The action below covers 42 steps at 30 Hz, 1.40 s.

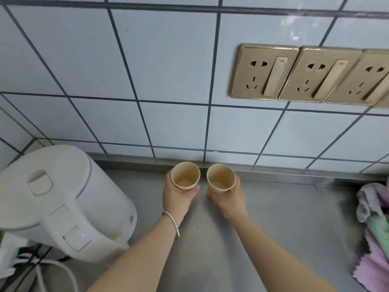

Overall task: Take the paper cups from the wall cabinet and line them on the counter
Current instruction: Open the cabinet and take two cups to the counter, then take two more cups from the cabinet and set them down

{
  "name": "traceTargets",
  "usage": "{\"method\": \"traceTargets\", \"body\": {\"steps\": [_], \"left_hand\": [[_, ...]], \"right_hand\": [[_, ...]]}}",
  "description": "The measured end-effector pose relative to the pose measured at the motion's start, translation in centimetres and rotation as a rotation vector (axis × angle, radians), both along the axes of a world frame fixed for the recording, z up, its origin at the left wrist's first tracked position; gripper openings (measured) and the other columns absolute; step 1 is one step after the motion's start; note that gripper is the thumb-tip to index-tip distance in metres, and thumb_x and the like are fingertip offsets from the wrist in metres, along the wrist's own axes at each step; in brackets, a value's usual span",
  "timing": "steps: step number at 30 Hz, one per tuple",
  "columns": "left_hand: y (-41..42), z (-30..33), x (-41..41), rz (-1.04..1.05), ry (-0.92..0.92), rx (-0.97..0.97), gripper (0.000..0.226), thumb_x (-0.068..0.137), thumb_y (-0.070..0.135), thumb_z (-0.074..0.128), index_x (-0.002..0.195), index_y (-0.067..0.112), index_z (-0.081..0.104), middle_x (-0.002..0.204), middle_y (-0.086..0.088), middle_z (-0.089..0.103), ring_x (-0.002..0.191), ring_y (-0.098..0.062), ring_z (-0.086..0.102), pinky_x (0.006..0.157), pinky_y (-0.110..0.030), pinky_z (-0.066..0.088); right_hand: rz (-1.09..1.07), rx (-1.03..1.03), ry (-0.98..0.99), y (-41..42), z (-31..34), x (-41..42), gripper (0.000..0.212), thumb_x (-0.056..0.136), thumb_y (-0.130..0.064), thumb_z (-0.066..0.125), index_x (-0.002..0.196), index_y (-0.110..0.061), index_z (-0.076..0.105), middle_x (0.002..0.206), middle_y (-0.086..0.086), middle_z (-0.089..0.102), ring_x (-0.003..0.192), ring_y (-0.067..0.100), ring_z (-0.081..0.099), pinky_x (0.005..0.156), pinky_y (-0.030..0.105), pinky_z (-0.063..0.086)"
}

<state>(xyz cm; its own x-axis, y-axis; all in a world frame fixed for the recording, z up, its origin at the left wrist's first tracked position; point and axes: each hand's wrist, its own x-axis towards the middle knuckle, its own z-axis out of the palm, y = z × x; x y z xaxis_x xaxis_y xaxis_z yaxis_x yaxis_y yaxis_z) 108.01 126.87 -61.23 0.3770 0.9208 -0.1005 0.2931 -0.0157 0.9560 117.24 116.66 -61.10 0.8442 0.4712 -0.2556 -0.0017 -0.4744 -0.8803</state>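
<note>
Two tan paper cups stand upright side by side near the back of the steel counter (273,218), close to the tiled wall. My left hand (175,199) wraps around the left paper cup (185,175). My right hand (231,199) wraps around the right paper cup (221,179). Both cups look empty inside. A small gap separates them. Whether their bases touch the counter is hidden by my fingers. The wall cabinet is out of view.
A white electric kettle (63,199) stands at the left with its cord (52,268) trailing to the front. Folded cloths (374,228) lie at the right edge. Three gold wall sockets (305,74) sit on the tiles above.
</note>
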Motion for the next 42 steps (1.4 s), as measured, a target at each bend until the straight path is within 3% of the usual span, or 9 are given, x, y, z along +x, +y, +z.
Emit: {"method": "traceTargets", "body": {"steps": [3,13,16,19,21,26,30,36,42], "left_hand": [[0.4,-0.7,0.3,0.012,0.012,0.007,0.067,0.059,0.009,0.085,0.114,0.024,0.049,0.100,0.008,0.059,0.092,-0.010,0.055,0.068,-0.005,0.036],[1.0,-1.9,0.8,-0.011,-0.008,0.011,0.074,0.059,0.007,0.084,0.122,0.018,0.046,0.105,0.006,0.059,0.098,-0.013,0.057,0.079,-0.011,0.039],[0.9,-2.4,0.5,-0.035,-0.039,-0.022,0.096,0.057,0.003,0.084,0.135,0.020,0.032,0.122,0.001,0.055,0.109,-0.015,0.055,0.093,-0.024,0.043],[0.6,-2.2,-0.3,-0.047,-0.044,-0.081,0.115,0.057,-0.002,0.084,0.146,0.018,0.013,0.140,-0.006,0.038,0.117,-0.010,0.046,0.100,-0.022,0.035],[0.3,-1.9,-1.1,-0.037,0.021,-0.076,0.117,0.058,0.001,0.084,0.147,0.019,0.011,0.143,-0.010,0.032,0.121,-0.013,0.042,0.102,-0.022,0.032],[-2.3,-0.4,-3.2,0.145,0.119,-0.054,0.084,0.068,0.005,0.078,0.137,0.007,0.031,0.128,-0.016,0.048,0.113,-0.026,0.055,0.090,-0.029,0.043],[-4.7,2.1,-4.5,0.224,0.170,-0.066,0.053,0.077,0.006,0.069,0.123,0.003,0.044,0.111,-0.017,0.061,0.084,-0.020,0.057,0.075,-0.026,0.039],[-9.2,4.7,-4.3,0.021,0.191,-0.062,0.040,0.080,0.011,0.063,0.118,0.009,0.049,0.091,-0.001,0.059,0.080,-0.021,0.057,0.073,-0.022,0.035],[-16.2,4.9,-3.9,-0.438,0.216,-0.128,0.054,0.080,0.015,0.067,0.128,0.009,0.043,0.112,-0.007,0.058,0.085,-0.016,0.053,0.074,-0.021,0.035]], "right_hand": [[0.021,-0.004,-0.004,0.4,-0.3,0.5,0.062,0.069,-0.021,0.078,0.121,-0.021,0.043,0.099,-0.008,0.057,0.089,0.016,0.054,0.075,0.026,0.040],[0.056,0.000,-0.044,1.3,-1.1,0.7,0.067,0.070,-0.017,0.077,0.127,-0.017,0.043,0.114,0.000,0.062,0.100,0.018,0.057,0.077,0.022,0.040],[0.047,-0.002,-0.093,1.2,-1.5,0.5,0.070,0.067,-0.017,0.078,0.129,-0.015,0.044,0.123,0.003,0.058,0.111,0.019,0.056,0.086,0.026,0.044],[0.035,-0.051,-0.142,0.2,-1.6,0.0,0.077,0.069,-0.023,0.077,0.136,-0.010,0.041,0.132,0.007,0.053,0.122,0.023,0.050,0.101,0.038,0.044],[0.025,-0.125,-0.128,-0.9,-1.2,-0.5,0.079,0.074,-0.016,0.073,0.141,-0.006,0.033,0.136,0.012,0.048,0.127,0.026,0.045,0.106,0.038,0.040],[-0.013,-0.200,-0.071,-3.7,-0.4,-1.8,0.062,0.083,-0.008,0.059,0.140,-0.008,0.034,0.134,0.012,0.049,0.125,0.026,0.047,0.102,0.036,0.041],[-0.046,-0.223,-0.051,-6.0,1.0,-2.7,0.053,0.088,-0.011,0.053,0.139,-0.011,0.036,0.133,0.010,0.050,0.123,0.027,0.047,0.099,0.038,0.040],[-0.197,-0.204,-0.024,-10.4,3.2,-4.6,0.054,0.089,-0.021,0.056,0.138,-0.010,0.037,0.131,0.010,0.052,0.123,0.027,0.046,0.100,0.039,0.038],[-0.479,-0.231,0.014,-19.1,4.5,-8.7,0.055,0.087,-0.024,0.057,0.137,-0.008,0.038,0.129,0.012,0.052,0.123,0.030,0.046,0.102,0.040,0.038]]}}
